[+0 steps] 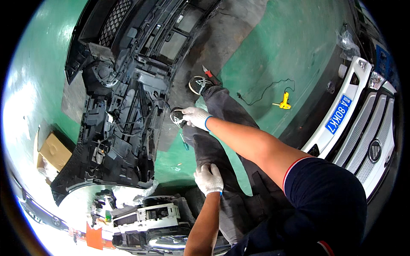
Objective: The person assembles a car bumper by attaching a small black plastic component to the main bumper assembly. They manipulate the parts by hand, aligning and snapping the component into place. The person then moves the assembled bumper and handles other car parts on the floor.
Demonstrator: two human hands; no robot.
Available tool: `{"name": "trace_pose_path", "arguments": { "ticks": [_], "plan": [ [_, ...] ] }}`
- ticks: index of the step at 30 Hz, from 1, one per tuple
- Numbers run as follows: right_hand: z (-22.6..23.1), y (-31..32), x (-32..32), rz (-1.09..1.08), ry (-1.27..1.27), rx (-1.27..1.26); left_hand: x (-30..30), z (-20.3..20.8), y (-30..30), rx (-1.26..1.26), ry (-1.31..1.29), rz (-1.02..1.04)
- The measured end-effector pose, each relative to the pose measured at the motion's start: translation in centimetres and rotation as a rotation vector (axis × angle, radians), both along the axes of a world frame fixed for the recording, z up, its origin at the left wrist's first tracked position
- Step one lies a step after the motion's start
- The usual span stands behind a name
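Both hands wear white knit gloves with blue cuffs. My right hand [196, 117] is over my left lower leg, close to the shoe, its fingers bent together; whatever may be between them is hidden. Lower down, my left hand [208, 178] rests on my dark trouser leg, thumb apart from the fingers and nothing visible in it. Left of my feet lies a large black car bumper [124, 164], inner side up, with wiring [124, 123] along it. A screwdriver with a teal handle [185, 145] lies on the floor between the bumper and my leg.
Beyond my shoes lies a red-handled cutting tool [208, 73]. A yellow glue gun [283, 102] with a black cord is on the green floor. At right stands a white car front [341, 102] with a grille. A cardboard box [55, 151] and white-framed car part [147, 216] are left.
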State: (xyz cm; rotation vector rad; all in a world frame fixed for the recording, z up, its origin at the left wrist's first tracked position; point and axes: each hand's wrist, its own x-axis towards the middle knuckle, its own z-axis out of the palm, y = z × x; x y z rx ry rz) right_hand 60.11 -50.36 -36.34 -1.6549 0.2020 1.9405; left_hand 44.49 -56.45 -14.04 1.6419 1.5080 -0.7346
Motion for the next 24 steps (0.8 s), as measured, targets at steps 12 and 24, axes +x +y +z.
{"name": "trace_pose_path", "arguments": {
  "ticks": [12, 24],
  "plan": [
    [-3.2, 15.0, 4.3, 0.574, -0.816, 0.393, -1.0, -0.5, -0.7, -0.071, 0.018, 0.001],
    [-1.6, 17.1, -0.6, 0.698, -1.037, 0.400, -1.5, -0.7, -2.5, -0.044, -0.003, 0.191]
  ]
}}
